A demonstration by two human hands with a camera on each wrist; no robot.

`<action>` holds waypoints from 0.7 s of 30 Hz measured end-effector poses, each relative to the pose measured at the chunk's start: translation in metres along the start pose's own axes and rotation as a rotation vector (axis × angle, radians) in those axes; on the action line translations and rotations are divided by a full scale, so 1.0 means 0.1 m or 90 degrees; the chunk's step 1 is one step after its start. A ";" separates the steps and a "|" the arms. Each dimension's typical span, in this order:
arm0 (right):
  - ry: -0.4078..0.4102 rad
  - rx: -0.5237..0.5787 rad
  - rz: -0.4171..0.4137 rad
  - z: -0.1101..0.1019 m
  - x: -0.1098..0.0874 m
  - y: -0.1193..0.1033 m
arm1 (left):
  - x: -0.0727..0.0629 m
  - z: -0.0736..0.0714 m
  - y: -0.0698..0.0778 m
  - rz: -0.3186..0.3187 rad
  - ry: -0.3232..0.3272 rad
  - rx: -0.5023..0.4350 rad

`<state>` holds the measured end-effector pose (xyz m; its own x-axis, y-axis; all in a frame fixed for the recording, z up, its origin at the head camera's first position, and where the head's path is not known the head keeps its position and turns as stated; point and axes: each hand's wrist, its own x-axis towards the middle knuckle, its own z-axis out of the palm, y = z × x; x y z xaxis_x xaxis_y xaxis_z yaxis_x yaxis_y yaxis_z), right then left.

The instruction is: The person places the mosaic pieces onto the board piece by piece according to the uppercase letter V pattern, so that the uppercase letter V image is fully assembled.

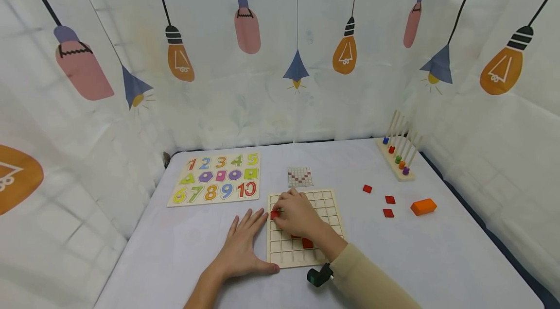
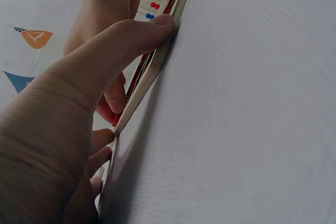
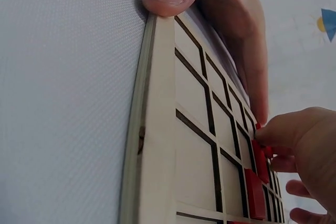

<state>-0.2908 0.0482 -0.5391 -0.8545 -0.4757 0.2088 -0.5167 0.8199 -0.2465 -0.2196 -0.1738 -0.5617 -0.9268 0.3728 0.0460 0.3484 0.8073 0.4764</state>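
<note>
A wooden grid board (image 1: pixel 286 256) lies flat on the white table. My left hand (image 1: pixel 242 246) steadies it, the thumb on its near left corner and the spread fingers along its left side. Reaching over the board, my right hand (image 1: pixel 302 214) pinches a small red square tile (image 1: pixel 274 214) at the left column, close to my left fingertips. Other red tiles sit in the grid's cells, one (image 1: pixel 307 243) below my right palm and another (image 3: pixel 255 198) plain in the right wrist view. My right hand hides part of the grid and some tiles.
Behind the board lies a small pattern card (image 1: pixel 300 177) with red squares. A number and shape puzzle (image 1: pixel 214 178) is at the back left. Loose red tiles (image 1: pixel 389 199) and an orange block (image 1: pixel 423 206) lie to the right; a peg stand (image 1: pixel 395 158) with coloured beads stands behind them.
</note>
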 end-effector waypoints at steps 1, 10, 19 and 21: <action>0.000 -0.002 0.001 0.00 0.00 0.00 | 0.00 0.00 0.00 0.000 0.000 0.000; -0.013 -0.006 0.000 -0.01 0.02 -0.01 | 0.00 0.00 -0.01 0.000 0.001 -0.001; -0.031 -0.004 0.011 -0.02 0.03 -0.02 | 0.01 0.01 -0.02 0.005 0.005 -0.002; -0.030 -0.002 0.011 -0.03 0.02 -0.02 | 0.01 0.01 -0.02 0.005 0.006 -0.001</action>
<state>-0.2914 0.0462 -0.5353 -0.8648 -0.4760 0.1598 -0.5018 0.8292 -0.2461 -0.2208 -0.1744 -0.5637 -0.9250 0.3756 0.0580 0.3561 0.8031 0.4777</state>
